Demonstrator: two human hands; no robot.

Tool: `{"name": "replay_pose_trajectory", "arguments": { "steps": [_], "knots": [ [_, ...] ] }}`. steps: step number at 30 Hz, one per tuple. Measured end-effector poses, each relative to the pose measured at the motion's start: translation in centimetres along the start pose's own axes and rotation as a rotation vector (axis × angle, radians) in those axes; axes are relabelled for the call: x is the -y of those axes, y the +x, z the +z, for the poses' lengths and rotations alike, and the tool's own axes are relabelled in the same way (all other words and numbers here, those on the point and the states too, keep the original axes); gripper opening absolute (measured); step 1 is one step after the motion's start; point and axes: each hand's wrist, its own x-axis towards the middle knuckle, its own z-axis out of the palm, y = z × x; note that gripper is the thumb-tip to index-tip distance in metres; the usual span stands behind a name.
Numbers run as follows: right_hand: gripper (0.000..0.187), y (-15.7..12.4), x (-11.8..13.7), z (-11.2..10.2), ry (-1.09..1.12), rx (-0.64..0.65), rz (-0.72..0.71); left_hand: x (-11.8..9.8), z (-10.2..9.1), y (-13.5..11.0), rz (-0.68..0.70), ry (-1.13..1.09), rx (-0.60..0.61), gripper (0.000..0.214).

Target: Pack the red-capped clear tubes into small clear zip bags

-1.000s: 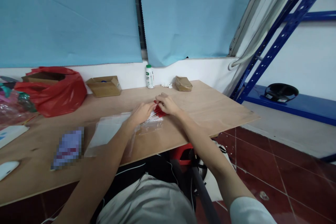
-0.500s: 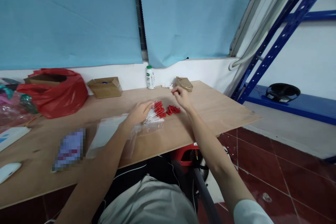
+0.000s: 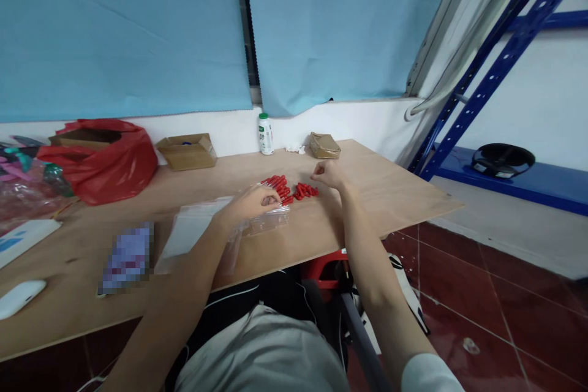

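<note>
Over a row of thin, shiny rods with red ends [image 3: 278, 182] lies my left hand [image 3: 255, 202]. Its thumb and fingers are closed together among the rods, and what they hold is hidden. Clear plastic sleeves [image 3: 266, 223] lie under and in front of the rods. A small heap of loose red pieces [image 3: 304, 191] sits just to the right of the row. My right hand [image 3: 329, 174] is raised above and to the right of this heap, apart from it. Its fingertips are pinched, and anything between them is too small to make out.
Flat clear bags [image 3: 195, 223] lie left of the rods. Along the wall stand a red plastic bag [image 3: 110, 165], an open cardboard box [image 3: 190, 153], a white bottle [image 3: 265, 135] and a brown packet [image 3: 324, 146]. A white computer mouse [image 3: 21, 299] rests at the far left.
My left hand has shifted nearer along the rods and its fingers have curled in. My right hand has moved slightly right; the red piece seen in its fingers before is no longer visible.
</note>
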Motion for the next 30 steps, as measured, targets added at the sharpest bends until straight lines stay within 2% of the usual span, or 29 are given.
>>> {"name": "replay_pose_trajectory", "arguments": {
  "steps": [6,11,15,19,22,25,27,30],
  "knots": [
    [0.014,-0.2,0.0,0.0,-0.158,0.130,0.054,-0.3,0.1,-0.1,-0.084,-0.040,0.036,0.032],
    [0.043,-0.4,0.1,-0.3,-0.131,0.187,0.012,-0.7,0.0,-0.3,-0.073,-0.023,0.043,0.033],
    [0.043,-0.6,0.5,-0.6,-0.083,0.156,-0.029,-0.6,0.0,-0.3,-0.071,-0.038,0.039,0.032],
    [0.034,-0.8,1.8,0.1,-0.002,0.083,-0.168,-0.3,0.1,-0.2,-0.085,-0.011,-0.002,0.035],
    [0.024,-0.8,3.1,1.3,0.083,0.245,-0.275,0.0,0.1,-0.1,-0.090,0.025,-0.041,0.037],
    [0.014,-0.8,4.1,2.6,0.012,0.342,-0.400,0.2,0.1,-0.2,-0.110,0.041,-0.056,0.035],
    [0.013,-0.8,4.5,3.3,-0.081,0.321,-0.482,0.3,0.1,-0.2,-0.106,0.037,-0.042,0.033],
    [0.017,-0.9,5.1,3.9,-0.174,0.310,-0.528,0.5,0.2,-0.2,-0.091,0.029,-0.012,0.029]
  ]
}}
